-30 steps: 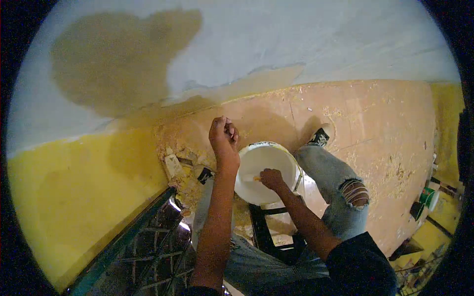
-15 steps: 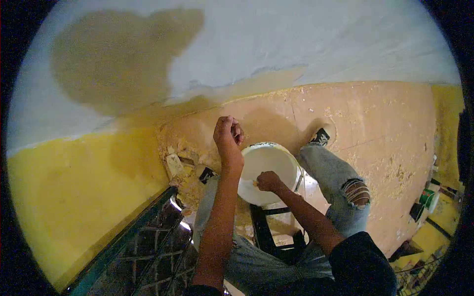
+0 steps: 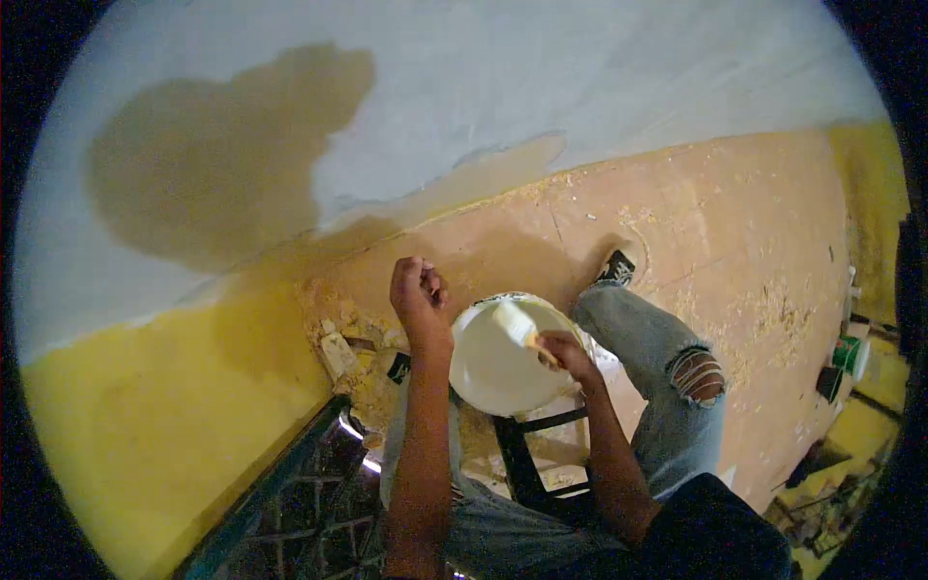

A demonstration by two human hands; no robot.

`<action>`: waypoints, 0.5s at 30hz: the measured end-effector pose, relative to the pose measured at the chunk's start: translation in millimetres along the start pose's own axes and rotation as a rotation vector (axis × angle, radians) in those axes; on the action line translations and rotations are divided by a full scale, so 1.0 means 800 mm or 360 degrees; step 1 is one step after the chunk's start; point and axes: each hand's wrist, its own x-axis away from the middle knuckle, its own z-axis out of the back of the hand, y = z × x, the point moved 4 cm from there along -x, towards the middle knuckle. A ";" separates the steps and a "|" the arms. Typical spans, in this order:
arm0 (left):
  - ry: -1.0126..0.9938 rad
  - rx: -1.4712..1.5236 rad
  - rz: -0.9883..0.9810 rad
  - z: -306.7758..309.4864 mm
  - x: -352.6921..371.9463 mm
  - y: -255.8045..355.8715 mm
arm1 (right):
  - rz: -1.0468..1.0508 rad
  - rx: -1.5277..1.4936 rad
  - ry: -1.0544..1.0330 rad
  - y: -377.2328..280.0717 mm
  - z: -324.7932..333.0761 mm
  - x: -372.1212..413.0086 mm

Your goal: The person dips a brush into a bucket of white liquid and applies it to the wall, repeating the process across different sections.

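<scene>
My right hand is closed around the light wooden handle of a paintbrush. White paint coats the bristles, which point up and to the left over a white bucket. Pale liquid fills part of the bucket, and its far rim is smeared. To the left of the bucket, my left hand is raised with its fingers curled in. I see nothing held in it.
A dark frame like a stool stands at the bucket's near side. Flakes and debris litter the floor. A dark lattice panel is at lower left, beside the yellow and grey-white wall. A green-and-white tub sits far right.
The right hand has turned and moved right, and the paintbrush head now shows above the bucket. The left hand stays curled. The whole view has shifted slightly.
</scene>
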 end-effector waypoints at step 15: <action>0.0077 -0.0474 -0.0110 -0.036 0.010 -0.023 | 0.0691 0.1749 0.1299 -0.075 0.177 -0.382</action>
